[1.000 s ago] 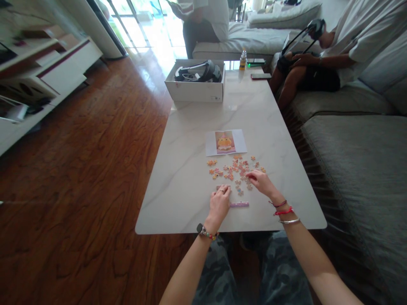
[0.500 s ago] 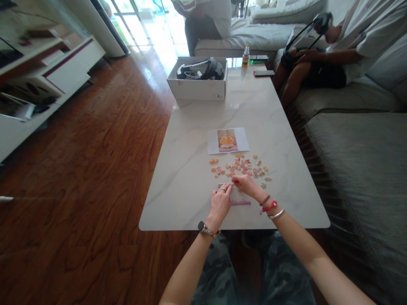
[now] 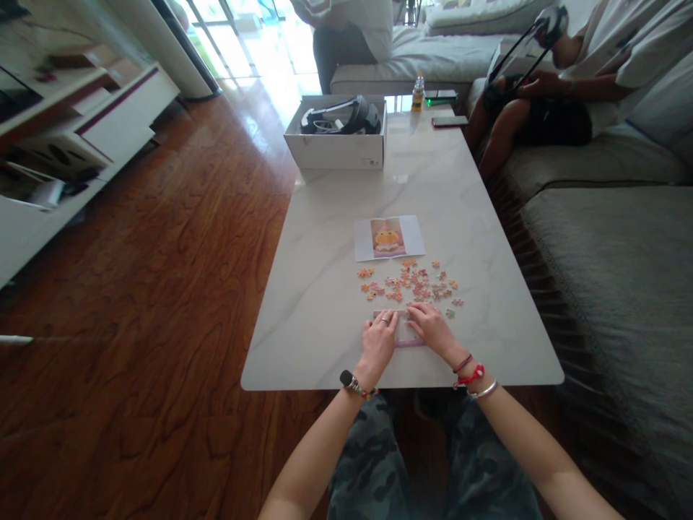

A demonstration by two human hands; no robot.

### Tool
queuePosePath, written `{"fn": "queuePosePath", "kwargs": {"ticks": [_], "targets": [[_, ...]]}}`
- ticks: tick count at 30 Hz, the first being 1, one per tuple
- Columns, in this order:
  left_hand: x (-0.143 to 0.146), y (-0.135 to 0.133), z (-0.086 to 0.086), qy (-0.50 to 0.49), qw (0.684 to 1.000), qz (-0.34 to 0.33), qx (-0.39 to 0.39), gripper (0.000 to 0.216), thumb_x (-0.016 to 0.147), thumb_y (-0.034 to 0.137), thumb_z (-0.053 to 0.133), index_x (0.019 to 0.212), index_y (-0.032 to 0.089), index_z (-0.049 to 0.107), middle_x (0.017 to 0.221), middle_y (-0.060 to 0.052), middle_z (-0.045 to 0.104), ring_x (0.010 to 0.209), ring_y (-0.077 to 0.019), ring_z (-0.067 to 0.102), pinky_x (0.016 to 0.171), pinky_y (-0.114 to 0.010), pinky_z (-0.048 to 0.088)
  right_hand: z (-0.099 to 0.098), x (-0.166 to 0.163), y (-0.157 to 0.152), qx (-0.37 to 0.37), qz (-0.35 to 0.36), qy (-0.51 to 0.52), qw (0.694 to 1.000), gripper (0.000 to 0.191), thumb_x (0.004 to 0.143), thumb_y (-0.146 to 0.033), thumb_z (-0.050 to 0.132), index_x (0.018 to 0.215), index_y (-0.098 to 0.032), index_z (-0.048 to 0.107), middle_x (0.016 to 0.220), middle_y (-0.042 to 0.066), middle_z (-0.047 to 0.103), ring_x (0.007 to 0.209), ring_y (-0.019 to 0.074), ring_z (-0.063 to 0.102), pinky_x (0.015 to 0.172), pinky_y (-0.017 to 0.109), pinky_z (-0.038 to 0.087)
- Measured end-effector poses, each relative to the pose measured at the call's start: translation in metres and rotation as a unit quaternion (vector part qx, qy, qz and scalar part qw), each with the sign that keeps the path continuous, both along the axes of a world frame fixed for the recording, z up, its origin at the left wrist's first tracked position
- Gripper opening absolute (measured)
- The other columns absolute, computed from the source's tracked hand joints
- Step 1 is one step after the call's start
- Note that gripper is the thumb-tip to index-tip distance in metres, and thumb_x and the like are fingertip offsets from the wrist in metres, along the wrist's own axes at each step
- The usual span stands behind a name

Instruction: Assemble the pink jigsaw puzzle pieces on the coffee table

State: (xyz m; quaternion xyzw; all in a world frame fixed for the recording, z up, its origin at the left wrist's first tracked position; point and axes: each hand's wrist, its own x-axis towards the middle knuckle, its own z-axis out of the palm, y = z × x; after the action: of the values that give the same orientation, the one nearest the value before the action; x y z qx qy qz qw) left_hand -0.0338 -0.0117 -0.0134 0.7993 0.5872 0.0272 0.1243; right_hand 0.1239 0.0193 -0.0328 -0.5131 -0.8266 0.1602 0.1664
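Observation:
My left hand (image 3: 378, 338) and my right hand (image 3: 429, 326) rest side by side on a small partly joined puzzle panel with a purple lower edge (image 3: 403, 334) near the front of the white marble table (image 3: 325, 289). Fingers of both hands lie flat on it. Just beyond them is a scatter of several loose orange and pink puzzle pieces (image 3: 414, 284). Farther back lies a printed reference picture (image 3: 388, 238) of an orange figure on white paper.
A white box with a black headset (image 3: 338, 131) stands at the table's far end, beside a small bottle (image 3: 417, 93) and a phone (image 3: 447, 121). A grey sofa (image 3: 606, 289) runs along the right; one person sits there, another stands behind the table. Wooden floor lies left.
My right hand came back from the loose pieces to the puzzle panel and now lies flat beside my left hand. The view shifted slightly.

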Motion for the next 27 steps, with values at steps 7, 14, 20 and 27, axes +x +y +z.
{"fn": "queuePosePath", "kwargs": {"ticks": [7,14,20,27], "targets": [[-0.002,0.001,0.001,0.007,1.0,-0.011,0.001,0.041,0.084,0.011,0.031,0.122,0.022,0.043,0.129,-0.007,0.046,0.119,-0.0175,0.038,0.085,-0.03,0.036,0.008,0.017,-0.001,-0.01,-0.029,-0.059,0.998,0.018,0.078,-0.014,0.052,0.092,-0.021,0.062,0.097,0.009,0.059,0.094,0.0218,0.05,0.08,0.034,0.036],[0.0,0.007,0.003,0.041,0.998,-0.046,0.019,0.035,0.084,0.013,0.035,0.116,0.018,0.047,0.119,-0.009,0.052,0.11,-0.0193,0.044,0.081,-0.032,0.038,0.015,0.013,0.008,-0.036,0.042,-0.121,0.991,0.021,0.076,-0.015,0.056,0.096,-0.021,0.06,0.093,0.007,0.059,0.092,0.0198,0.05,0.076,0.03,0.034],[0.004,0.011,0.002,0.072,0.992,-0.1,0.031,0.034,0.085,0.013,0.032,0.113,0.017,0.051,0.122,-0.01,0.048,0.101,-0.0224,0.046,0.077,-0.035,0.038,0.015,0.015,0.011,-0.027,-0.016,-0.15,0.988,0.02,0.075,-0.021,0.059,0.095,-0.017,0.057,0.096,0.009,0.059,0.095,0.0232,0.049,0.078,0.033,0.034],[0.006,0.018,0.012,0.072,0.989,-0.129,0.003,0.033,0.08,0.009,0.036,0.107,0.012,0.055,0.111,-0.012,0.054,0.088,-0.0222,0.05,0.072,-0.035,0.038,0.01,0.026,0.013,-0.043,-0.027,-0.095,0.994,0.037,0.073,-0.02,0.062,0.108,-0.018,0.053,0.101,0.009,0.057,0.098,0.0224,0.048,0.079,0.033,0.036]]}}
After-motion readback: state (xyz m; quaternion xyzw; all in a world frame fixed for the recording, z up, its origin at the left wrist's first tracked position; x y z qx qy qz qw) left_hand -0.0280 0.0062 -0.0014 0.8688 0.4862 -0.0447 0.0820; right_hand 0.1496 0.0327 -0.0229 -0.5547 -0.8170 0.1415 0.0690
